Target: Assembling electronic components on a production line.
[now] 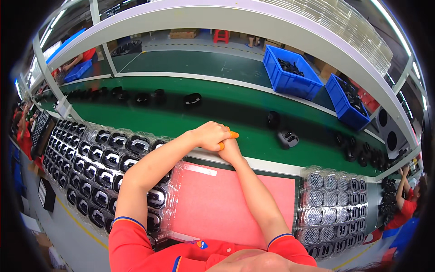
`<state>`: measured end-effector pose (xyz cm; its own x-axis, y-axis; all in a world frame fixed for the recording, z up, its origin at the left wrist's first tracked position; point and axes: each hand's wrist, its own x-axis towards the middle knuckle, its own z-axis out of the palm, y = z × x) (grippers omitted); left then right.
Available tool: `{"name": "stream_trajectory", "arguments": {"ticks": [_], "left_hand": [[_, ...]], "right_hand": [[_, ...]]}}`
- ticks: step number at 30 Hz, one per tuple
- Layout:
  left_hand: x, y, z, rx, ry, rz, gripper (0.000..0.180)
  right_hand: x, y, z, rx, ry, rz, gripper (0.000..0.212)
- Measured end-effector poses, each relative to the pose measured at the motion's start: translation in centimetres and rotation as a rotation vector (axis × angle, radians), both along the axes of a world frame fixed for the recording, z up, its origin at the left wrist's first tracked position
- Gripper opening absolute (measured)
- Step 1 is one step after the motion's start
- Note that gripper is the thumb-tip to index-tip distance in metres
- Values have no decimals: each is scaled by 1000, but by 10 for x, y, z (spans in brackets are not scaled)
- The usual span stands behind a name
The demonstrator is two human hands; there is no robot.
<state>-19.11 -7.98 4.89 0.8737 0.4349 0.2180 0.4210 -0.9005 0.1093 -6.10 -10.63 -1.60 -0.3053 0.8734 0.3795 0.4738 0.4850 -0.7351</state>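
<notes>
My left hand (209,135) is closed over my right hand (230,148) at the near edge of a green conveyor belt (226,122). Orange finger cots (233,134) cover two of the fingertips where the hands meet. The fingers of my right hand are hidden under the left. Below my forearms lies a pink mat (217,204) with a white strip at its upper left corner. To the right of my hands, a dark rounded case (288,139) rests on the belt, with a black piece (273,119) just behind it.
Clear plastic trays of black parts (111,157) stand at left; more trays (326,204) are at right. Another black case (193,99) sits on the belt. Blue bins (292,84) stand beyond it. A white frame beam (217,13) crosses above. Other people work at both sides.
</notes>
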Motion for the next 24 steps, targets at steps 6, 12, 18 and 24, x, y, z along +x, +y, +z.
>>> {"name": "stream_trajectory", "arguments": {"ticks": [6,12,18,24], "left_hand": [[1,-3,2,-102,-26,13,62],[4,-5,5,-173,-3,80,65],[2,-2,0,-164,-15,81,66],[1,1,-7,-120,-39,76,55]], "right_hand": [[0,-4,4,-22,-34,-31,21],[2,-1,-1,0,-99,-85,16],[0,-5,3,43,-144,-119,10],[1,-3,1,65,-154,-128,10]]}}
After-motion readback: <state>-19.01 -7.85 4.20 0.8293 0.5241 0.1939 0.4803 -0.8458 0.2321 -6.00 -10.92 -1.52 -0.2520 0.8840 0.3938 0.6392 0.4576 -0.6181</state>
